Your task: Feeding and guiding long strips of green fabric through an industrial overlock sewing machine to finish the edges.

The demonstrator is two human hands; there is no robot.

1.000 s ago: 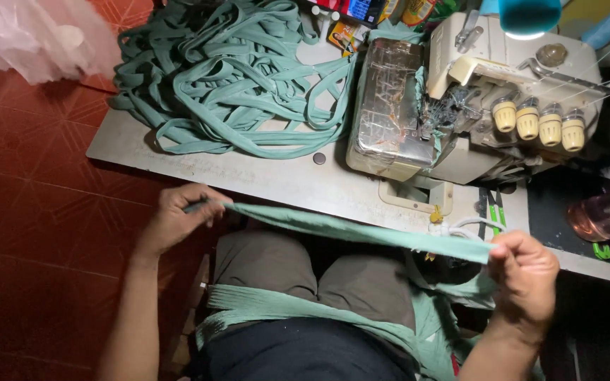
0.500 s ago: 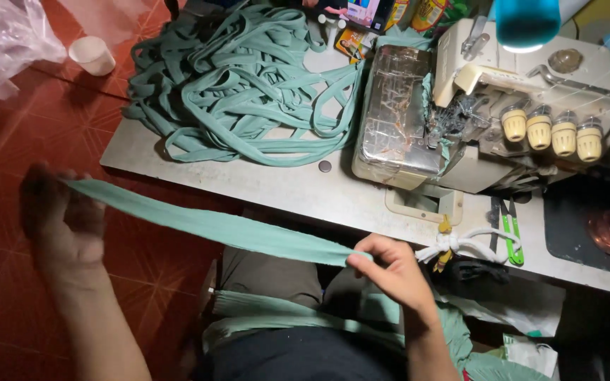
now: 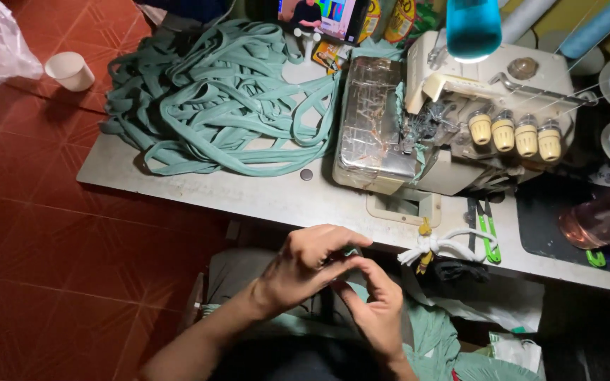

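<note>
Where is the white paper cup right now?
In the head view the white paper cup stands on the red tiled floor at upper left, just beyond the table's left end, beside the pile of green fabric strips.

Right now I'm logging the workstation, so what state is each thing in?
Left hand: fingers pinched on a green fabric strip.
Right hand: fingers curled, touching the left hand.
Pile of green strips: loose and tangled on the table.
Sewing machine: nothing under its needle.
White cup: upright on the floor.
</note>
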